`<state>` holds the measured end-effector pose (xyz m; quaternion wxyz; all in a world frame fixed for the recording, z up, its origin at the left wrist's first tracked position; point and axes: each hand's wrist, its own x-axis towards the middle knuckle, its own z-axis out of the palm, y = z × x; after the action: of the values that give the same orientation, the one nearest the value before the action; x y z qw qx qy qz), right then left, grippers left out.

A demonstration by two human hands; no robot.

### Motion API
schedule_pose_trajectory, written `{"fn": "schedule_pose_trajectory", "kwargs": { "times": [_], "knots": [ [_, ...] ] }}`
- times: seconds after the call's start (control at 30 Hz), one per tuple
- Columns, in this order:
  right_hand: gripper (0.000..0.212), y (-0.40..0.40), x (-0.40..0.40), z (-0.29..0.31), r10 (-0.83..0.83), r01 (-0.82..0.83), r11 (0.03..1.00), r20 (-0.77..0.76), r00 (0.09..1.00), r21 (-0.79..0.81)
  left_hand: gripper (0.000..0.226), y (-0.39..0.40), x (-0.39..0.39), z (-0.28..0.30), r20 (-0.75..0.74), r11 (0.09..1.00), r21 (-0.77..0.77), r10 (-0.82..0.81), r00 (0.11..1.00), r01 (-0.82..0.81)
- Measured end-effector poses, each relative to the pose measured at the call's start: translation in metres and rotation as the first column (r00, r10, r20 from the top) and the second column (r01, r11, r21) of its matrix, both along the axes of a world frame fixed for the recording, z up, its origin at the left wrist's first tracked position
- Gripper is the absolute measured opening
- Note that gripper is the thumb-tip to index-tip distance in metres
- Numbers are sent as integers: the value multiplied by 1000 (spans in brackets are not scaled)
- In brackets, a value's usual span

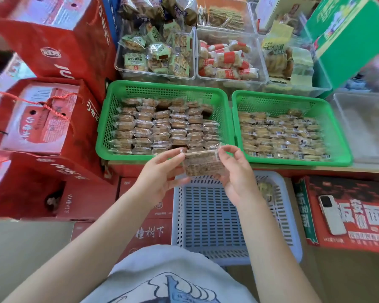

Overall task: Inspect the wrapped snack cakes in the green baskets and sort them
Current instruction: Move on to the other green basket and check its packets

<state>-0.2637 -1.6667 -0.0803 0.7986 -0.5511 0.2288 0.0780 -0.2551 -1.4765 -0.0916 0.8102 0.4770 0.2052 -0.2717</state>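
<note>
Hands up over the white slotted basket: my left hand and right hand pinch opposite ends of one wrapped snack cake, held just in front of the left green basket. Beyond it, rows of wrapped cakes fill that basket, more sit in the right green basket, and clear tubs of snacks line the back.
</note>
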Motion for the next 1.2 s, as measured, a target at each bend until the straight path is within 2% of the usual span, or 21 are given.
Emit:
{"fn": "schedule_pose_trajectory", "kwargs": {
  "times": [0.07,0.13,0.2,0.3,0.33,0.4,0.53,0.6,0.67,0.73,0.83,0.9,1.03,1.2],
  "knots": [
    [10,3,-4,2,-58,58,998,-3,998,3,33,3,-8,4,-30,999,-44,-8,1000,6],
    [11,7,-9,4,-71,72,996,10,997,-49,27,6,-13,7,-26,1000,0,-5,1000,5],
    [9,11,-14,4,-31,45,972,65,997,-232,18,8,-17,8,2,991,130,40,999,-40],
    [10,16,-21,8,150,-18,798,169,974,-602,9,8,-20,8,73,942,309,109,991,-127],
    [11,17,-22,11,196,-11,745,203,960,-667,7,8,-21,9,101,933,327,120,988,-147],
    [13,17,-25,18,227,18,704,250,941,-710,8,8,-22,11,142,938,312,108,984,-148],
    [12,11,-26,23,133,28,757,196,971,-652,18,13,-20,16,176,989,147,-30,984,3],
    [14,9,-26,28,65,5,868,122,990,-497,22,16,-20,16,205,993,95,-88,975,69],
    [22,8,-28,35,59,-38,965,74,995,-261,19,18,-19,18,230,991,80,-127,965,112],
    [22,7,-31,41,103,-95,990,71,992,-104,19,19,-20,20,241,986,73,-161,957,147],
    [15,7,-34,47,99,-101,995,85,992,25,13,19,-18,24,225,982,63,-190,956,180],
    [13,12,-34,46,21,-23,999,58,998,44,15,15,-18,28,216,983,98,-175,961,157],
    [14,24,-28,36,-162,162,987,14,987,-1,38,4,-18,33,229,934,339,-196,953,110],
    [12,26,-21,32,-261,261,965,15,965,1,50,2,-22,33,263,859,494,-292,919,132]
  ]
}}
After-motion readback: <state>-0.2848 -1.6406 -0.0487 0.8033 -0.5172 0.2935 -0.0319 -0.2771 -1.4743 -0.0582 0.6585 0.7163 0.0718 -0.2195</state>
